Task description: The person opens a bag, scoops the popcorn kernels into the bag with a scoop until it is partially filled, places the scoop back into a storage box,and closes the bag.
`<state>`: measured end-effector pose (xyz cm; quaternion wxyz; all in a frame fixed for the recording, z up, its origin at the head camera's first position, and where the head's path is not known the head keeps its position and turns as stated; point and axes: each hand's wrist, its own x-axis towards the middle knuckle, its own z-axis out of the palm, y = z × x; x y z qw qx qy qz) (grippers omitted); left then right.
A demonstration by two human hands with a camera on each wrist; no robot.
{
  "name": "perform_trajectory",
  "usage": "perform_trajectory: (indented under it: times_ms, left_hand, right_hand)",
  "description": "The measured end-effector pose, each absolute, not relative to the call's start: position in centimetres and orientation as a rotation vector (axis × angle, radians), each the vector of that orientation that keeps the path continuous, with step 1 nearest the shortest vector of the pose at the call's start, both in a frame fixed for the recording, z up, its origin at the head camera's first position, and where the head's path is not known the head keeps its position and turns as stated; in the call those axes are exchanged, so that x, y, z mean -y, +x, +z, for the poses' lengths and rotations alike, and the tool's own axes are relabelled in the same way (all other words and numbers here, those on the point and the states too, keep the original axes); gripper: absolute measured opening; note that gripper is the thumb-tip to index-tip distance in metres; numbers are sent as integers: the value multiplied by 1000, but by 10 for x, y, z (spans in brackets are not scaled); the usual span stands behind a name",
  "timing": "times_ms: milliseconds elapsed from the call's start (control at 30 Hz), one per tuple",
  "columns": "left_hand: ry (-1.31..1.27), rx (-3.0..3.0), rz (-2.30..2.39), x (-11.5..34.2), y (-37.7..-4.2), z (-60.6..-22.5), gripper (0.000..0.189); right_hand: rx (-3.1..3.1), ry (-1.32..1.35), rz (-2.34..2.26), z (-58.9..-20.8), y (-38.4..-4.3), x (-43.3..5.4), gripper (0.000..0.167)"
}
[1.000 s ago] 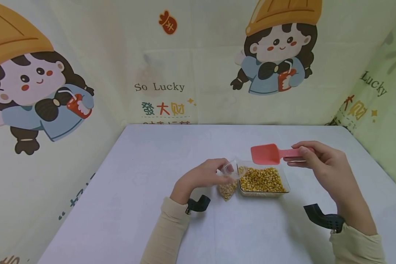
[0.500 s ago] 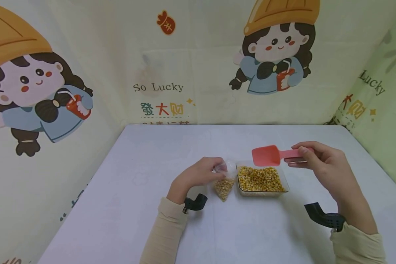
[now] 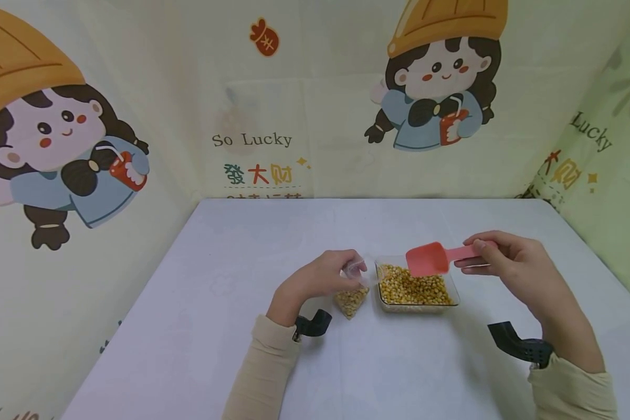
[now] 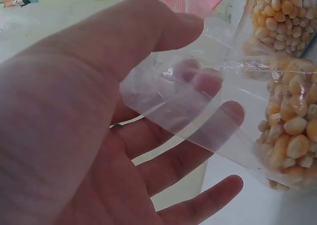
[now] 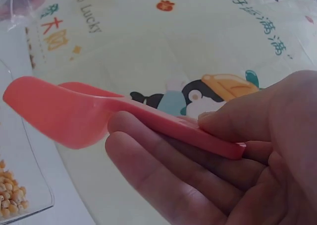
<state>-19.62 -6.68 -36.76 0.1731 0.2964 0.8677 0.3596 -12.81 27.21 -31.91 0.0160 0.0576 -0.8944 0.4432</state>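
My left hand (image 3: 325,274) holds a clear plastic bag (image 4: 193,111) near its mouth, thumb on one side and fingers on the other. Yellow corn kernels (image 4: 292,131) fill the bag's lower end, which hangs at the table. Between thumb and fingers, my right hand (image 3: 514,262) pinches the handle of a pink scoop (image 3: 428,259). The scoop's bowl hangs over a glass container (image 3: 420,309) of corn kernels (image 3: 415,289), just right of the bag. In the right wrist view the scoop (image 5: 74,111) lies roughly level; no kernels show in it.
A white-covered table (image 3: 231,338) spreads around the bag and container. Behind and at both sides hangs a pale printed cloth (image 3: 341,128) with cartoon figures. Each wrist carries a black mount, such as the left wrist mount (image 3: 315,322).
The scoop and right hand have dropped slightly and shifted a little right. The bag has moved slightly left, away from the container, and its mouth has changed shape in the left hand.
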Motion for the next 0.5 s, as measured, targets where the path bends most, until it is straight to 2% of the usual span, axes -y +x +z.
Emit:
perform_trajectory:
  times_ms: [500]
  left_hand:
    - [856,-2472,1007,63,-194,-366,45]
  right_hand:
    - [2908,69,1397,-322,-134,-276,49]
